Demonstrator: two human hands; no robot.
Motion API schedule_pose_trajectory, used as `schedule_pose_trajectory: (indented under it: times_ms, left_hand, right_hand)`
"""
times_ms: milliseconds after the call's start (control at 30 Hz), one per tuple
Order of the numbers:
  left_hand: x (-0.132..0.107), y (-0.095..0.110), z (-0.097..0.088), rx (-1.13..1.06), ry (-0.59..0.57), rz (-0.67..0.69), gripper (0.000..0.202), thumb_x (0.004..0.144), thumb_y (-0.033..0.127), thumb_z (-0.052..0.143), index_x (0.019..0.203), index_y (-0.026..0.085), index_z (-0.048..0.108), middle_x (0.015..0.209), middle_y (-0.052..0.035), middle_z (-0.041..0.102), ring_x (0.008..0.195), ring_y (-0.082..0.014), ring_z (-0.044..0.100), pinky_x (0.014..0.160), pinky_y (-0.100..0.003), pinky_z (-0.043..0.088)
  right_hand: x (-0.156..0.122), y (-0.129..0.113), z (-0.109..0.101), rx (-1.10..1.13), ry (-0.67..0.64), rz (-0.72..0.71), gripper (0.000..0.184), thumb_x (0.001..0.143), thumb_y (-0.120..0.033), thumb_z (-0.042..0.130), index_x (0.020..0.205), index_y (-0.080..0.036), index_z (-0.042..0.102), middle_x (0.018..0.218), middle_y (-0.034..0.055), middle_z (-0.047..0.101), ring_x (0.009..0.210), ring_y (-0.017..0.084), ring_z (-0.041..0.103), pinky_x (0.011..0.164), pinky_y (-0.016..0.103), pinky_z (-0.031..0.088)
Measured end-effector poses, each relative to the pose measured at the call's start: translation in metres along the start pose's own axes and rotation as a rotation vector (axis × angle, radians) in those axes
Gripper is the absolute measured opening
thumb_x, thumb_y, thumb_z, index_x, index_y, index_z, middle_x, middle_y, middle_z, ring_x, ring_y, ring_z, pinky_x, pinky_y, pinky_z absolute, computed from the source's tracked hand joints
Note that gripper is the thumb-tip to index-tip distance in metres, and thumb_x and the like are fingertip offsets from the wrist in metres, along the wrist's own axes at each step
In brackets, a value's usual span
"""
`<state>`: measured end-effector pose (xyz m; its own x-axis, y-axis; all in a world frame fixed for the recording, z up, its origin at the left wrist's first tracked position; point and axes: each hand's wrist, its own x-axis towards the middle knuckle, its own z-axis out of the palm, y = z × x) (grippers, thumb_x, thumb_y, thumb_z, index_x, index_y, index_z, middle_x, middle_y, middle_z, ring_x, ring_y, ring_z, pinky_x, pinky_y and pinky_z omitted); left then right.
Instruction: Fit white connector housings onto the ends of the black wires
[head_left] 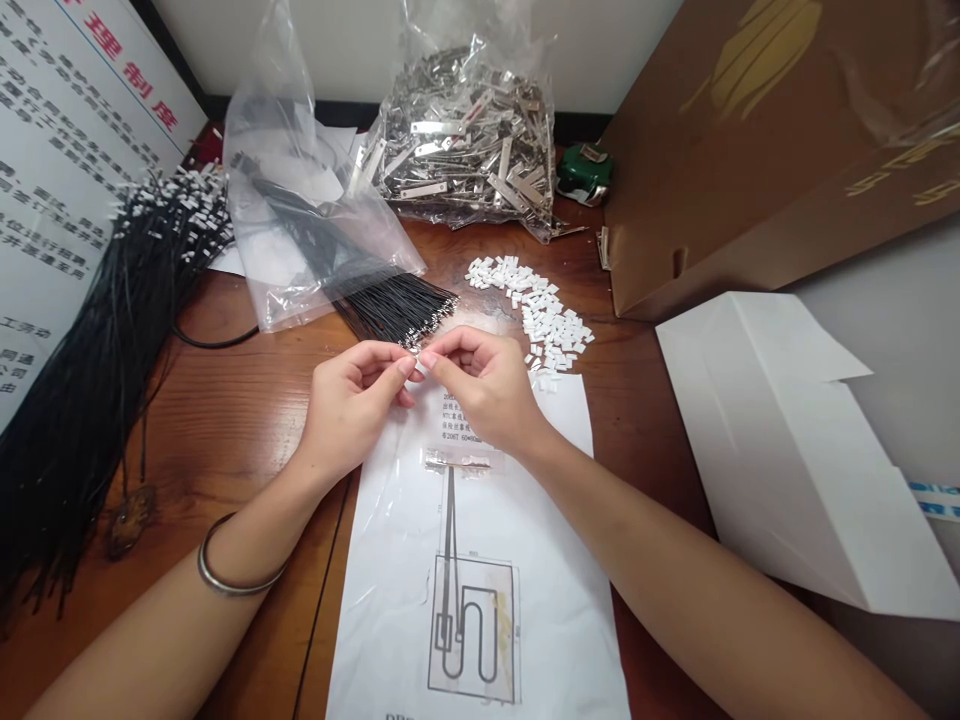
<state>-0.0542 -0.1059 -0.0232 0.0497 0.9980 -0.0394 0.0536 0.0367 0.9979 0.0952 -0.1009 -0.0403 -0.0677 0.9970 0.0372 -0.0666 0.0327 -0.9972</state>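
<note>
My left hand [356, 400] and my right hand [480, 380] meet fingertip to fingertip, each in a pinch, above the top of a printed sheet [390, 600]. A tiny pale bit shows between the fingertips, too small to name. Just beyond them, a bundle of black wires [386, 300] with metal-tipped ends fans out from a clear plastic bag [300, 290]. Beyond my right hand lies a loose heap of small white plastic connector housings [555, 325]. The sheet bears a line drawing and a taped-on strip.
At left hangs a thick bunch of black wires [82, 400] with white ends. A clear bag of flat metal parts [465, 140] stands at the back, beside a green tape measure [585, 175]. A brown box [720, 170] and folded white card [795, 450] are on the right.
</note>
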Motion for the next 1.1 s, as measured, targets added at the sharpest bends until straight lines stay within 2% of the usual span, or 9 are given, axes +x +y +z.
schedule_pose_trajectory:
  times_ms: [133,300,667,900,1100]
  left_hand:
    - [0.0002,0.0033,0.0005,-0.052,0.017,-0.004,0.015,0.077,0.027,0.075,0.075,0.014,0.069,0.070,-0.0016,0.072,0.050,-0.0084,0.062,0.052,-0.018,0.052]
    - [0.0002,0.0039,0.0002,-0.094,0.031,-0.031,0.014,0.077,0.027,0.075,0.076,0.014,0.068,0.071,-0.0011,0.072,0.051,-0.0080,0.062,0.054,-0.018,0.052]
    - [-0.0010,0.0048,-0.0008,-0.099,-0.002,-0.016,0.015,0.079,0.027,0.074,0.076,0.015,0.066,0.071,-0.0007,0.070,0.052,-0.0083,0.061,0.054,-0.019,0.052]
    - [-0.0008,0.0014,-0.0024,-0.116,-0.045,0.030,0.012,0.080,0.026,0.073,0.077,0.016,0.067,0.071,-0.0002,0.070,0.053,-0.0084,0.062,0.055,-0.019,0.051]
    - [-0.0035,0.0017,-0.0007,-0.037,0.027,0.078,0.014,0.078,0.027,0.075,0.077,0.016,0.066,0.071,-0.0003,0.070,0.052,-0.0090,0.062,0.052,-0.021,0.052]
  right_hand:
    - [-0.0010,-0.0007,0.0017,-0.002,0.032,-0.088,0.011,0.080,-0.027,0.066,0.075,-0.017,0.068,0.072,0.0001,0.065,0.053,0.007,0.051,0.049,0.025,0.040]
    - [-0.0012,0.0016,0.0033,-0.081,0.069,-0.195,0.005,0.078,-0.020,0.068,0.081,-0.018,0.071,0.079,-0.0004,0.064,0.048,0.004,0.043,0.045,0.024,0.035]
    - [-0.0038,0.0031,0.0051,-0.185,0.121,-0.330,0.006,0.081,-0.018,0.068,0.081,-0.020,0.073,0.080,0.0003,0.068,0.053,0.006,0.046,0.047,0.024,0.039]
    - [-0.0031,0.0011,0.0029,-0.103,0.079,-0.281,0.008,0.083,-0.022,0.065,0.080,-0.019,0.073,0.079,0.0018,0.068,0.063,0.010,0.056,0.053,0.027,0.043]
    - [-0.0018,0.0006,-0.0005,-0.030,0.005,-0.131,0.011,0.080,-0.029,0.068,0.077,-0.019,0.068,0.073,-0.0004,0.065,0.055,0.008,0.052,0.050,0.026,0.040]
